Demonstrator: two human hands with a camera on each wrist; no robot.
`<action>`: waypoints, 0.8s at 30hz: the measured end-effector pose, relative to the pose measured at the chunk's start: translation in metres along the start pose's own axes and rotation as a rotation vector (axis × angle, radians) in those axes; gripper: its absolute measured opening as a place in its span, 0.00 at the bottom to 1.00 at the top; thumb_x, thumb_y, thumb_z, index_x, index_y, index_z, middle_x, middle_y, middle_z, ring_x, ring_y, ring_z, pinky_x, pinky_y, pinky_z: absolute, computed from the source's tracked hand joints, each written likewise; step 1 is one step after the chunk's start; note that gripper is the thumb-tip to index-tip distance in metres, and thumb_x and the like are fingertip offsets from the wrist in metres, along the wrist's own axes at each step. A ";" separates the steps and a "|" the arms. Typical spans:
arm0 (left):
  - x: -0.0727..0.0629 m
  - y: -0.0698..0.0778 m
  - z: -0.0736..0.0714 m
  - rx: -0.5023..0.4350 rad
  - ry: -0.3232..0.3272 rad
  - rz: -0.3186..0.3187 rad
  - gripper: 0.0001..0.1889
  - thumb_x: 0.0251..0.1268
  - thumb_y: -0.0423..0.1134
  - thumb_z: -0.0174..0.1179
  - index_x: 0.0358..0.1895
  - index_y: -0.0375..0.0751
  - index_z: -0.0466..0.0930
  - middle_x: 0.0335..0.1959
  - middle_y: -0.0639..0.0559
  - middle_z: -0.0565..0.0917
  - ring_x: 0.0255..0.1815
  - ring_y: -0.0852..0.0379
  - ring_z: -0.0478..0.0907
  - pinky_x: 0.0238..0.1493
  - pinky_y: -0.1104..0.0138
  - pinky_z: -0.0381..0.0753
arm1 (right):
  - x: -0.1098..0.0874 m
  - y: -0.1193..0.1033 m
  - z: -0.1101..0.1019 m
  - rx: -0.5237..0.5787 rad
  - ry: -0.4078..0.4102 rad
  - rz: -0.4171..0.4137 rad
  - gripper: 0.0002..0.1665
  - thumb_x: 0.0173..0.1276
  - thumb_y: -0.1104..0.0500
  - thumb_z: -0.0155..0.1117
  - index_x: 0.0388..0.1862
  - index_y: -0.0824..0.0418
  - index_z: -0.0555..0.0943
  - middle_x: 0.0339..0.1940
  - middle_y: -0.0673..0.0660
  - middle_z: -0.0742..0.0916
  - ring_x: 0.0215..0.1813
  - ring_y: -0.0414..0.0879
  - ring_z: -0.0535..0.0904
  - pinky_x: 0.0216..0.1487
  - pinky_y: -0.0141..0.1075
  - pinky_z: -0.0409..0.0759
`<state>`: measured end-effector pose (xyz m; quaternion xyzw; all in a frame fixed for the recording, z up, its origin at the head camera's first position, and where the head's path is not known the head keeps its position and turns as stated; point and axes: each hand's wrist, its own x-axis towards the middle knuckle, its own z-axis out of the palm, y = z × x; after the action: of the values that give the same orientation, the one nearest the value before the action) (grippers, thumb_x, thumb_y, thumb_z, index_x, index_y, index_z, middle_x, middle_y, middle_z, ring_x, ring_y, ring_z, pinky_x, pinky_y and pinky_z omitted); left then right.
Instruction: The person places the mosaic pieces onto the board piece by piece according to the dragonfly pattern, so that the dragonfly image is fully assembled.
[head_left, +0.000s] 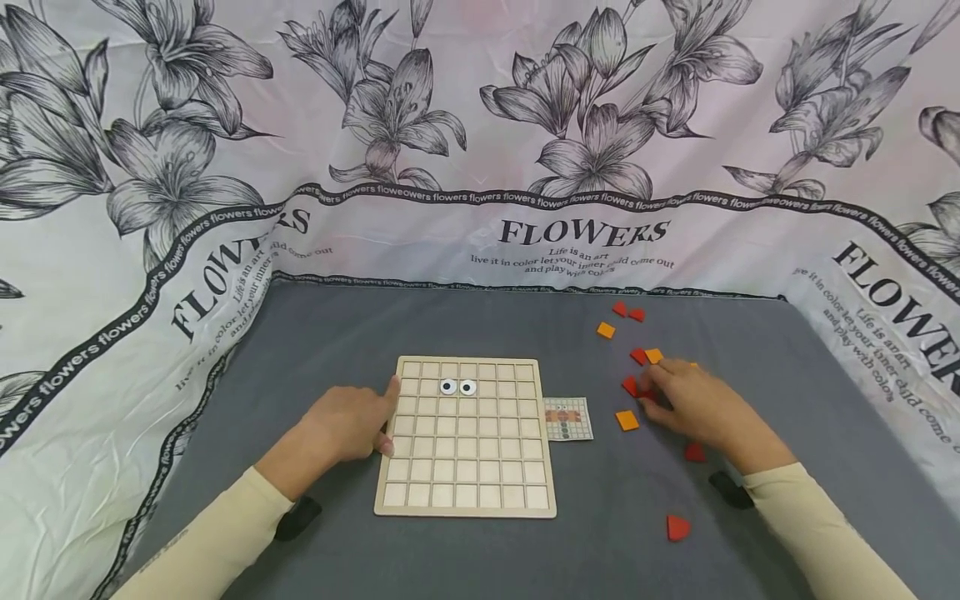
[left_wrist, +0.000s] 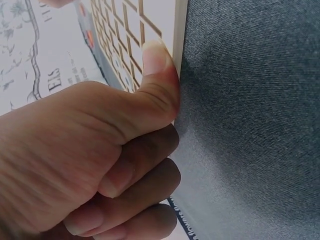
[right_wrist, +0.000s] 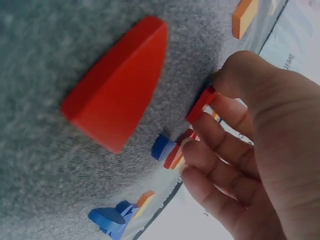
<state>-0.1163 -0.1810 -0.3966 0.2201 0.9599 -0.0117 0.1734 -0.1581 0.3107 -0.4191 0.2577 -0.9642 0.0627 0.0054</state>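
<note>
A pale wooden grid board [head_left: 467,521] lies in front of me, with two round eye pieces [head_left: 457,387] in its upper part. My left hand [head_left: 348,423] holds the board's left edge. In the left wrist view its thumb [left_wrist: 156,62] presses on the rim, and several other fingers curl beside it. Right of the board, my right hand [head_left: 693,404] reaches down among loose pieces. Its thumb and fingertips pinch a small red piece [right_wrist: 201,104] close over the cloth. From the head view the hand covers part of that piece.
A small printed pattern card [head_left: 568,419] touches the board's right side. Orange squares [head_left: 627,420] and red pieces [head_left: 636,315] lie scattered around the right hand. One red rounded piece [head_left: 678,527] sits nearer me. Blue pieces [right_wrist: 107,220] show in the right wrist view. A flowered curtain [head_left: 585,242] borders the grey cloth.
</note>
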 end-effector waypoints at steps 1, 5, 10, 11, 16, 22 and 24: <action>0.000 0.000 0.000 -0.007 -0.005 -0.002 0.51 0.64 0.54 0.72 0.81 0.28 0.60 0.34 0.41 0.87 0.34 0.47 0.82 0.37 0.53 0.80 | 0.000 0.000 0.001 0.015 -0.012 0.009 0.11 0.68 0.58 0.77 0.46 0.56 0.83 0.40 0.51 0.83 0.42 0.47 0.78 0.42 0.48 0.83; 0.001 -0.001 0.002 -0.027 -0.020 -0.014 0.51 0.63 0.53 0.72 0.82 0.29 0.58 0.25 0.46 0.81 0.26 0.51 0.76 0.31 0.57 0.75 | -0.001 -0.001 0.001 0.053 -0.024 0.019 0.12 0.70 0.59 0.76 0.47 0.57 0.82 0.42 0.52 0.83 0.44 0.48 0.79 0.44 0.49 0.83; -0.001 -0.002 0.003 -0.029 -0.001 -0.005 0.51 0.63 0.53 0.72 0.82 0.28 0.59 0.23 0.47 0.80 0.25 0.53 0.73 0.31 0.57 0.74 | -0.004 -0.002 -0.001 0.013 0.029 -0.032 0.14 0.67 0.57 0.80 0.46 0.58 0.84 0.41 0.52 0.83 0.43 0.50 0.79 0.46 0.51 0.83; -0.001 -0.001 0.002 -0.029 0.001 -0.002 0.51 0.63 0.53 0.72 0.82 0.28 0.60 0.23 0.47 0.80 0.25 0.53 0.73 0.31 0.57 0.74 | -0.004 -0.002 -0.001 0.010 0.029 -0.035 0.14 0.67 0.57 0.80 0.46 0.58 0.84 0.42 0.52 0.83 0.44 0.51 0.79 0.47 0.51 0.83; -0.002 -0.002 0.000 -0.009 0.001 -0.005 0.51 0.63 0.54 0.72 0.82 0.28 0.59 0.21 0.49 0.78 0.23 0.53 0.73 0.30 0.58 0.73 | -0.002 0.000 -0.009 0.083 -0.059 0.011 0.12 0.69 0.58 0.78 0.47 0.57 0.85 0.43 0.51 0.84 0.48 0.52 0.80 0.50 0.52 0.83; -0.001 -0.002 0.001 -0.013 0.015 0.000 0.51 0.63 0.54 0.72 0.81 0.28 0.60 0.23 0.47 0.80 0.25 0.53 0.73 0.31 0.57 0.75 | 0.003 0.005 -0.011 0.148 -0.060 -0.020 0.13 0.66 0.61 0.80 0.43 0.60 0.84 0.37 0.48 0.83 0.41 0.44 0.79 0.44 0.45 0.83; -0.001 -0.002 0.001 -0.025 0.014 0.004 0.51 0.63 0.54 0.72 0.81 0.28 0.60 0.25 0.46 0.81 0.26 0.52 0.74 0.33 0.55 0.76 | 0.003 0.005 -0.011 0.160 -0.057 -0.028 0.13 0.65 0.62 0.81 0.41 0.58 0.83 0.35 0.47 0.82 0.39 0.43 0.78 0.42 0.43 0.82</action>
<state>-0.1157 -0.1831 -0.3976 0.2199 0.9607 0.0021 0.1692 -0.1636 0.3149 -0.4088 0.2723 -0.9522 0.1321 -0.0417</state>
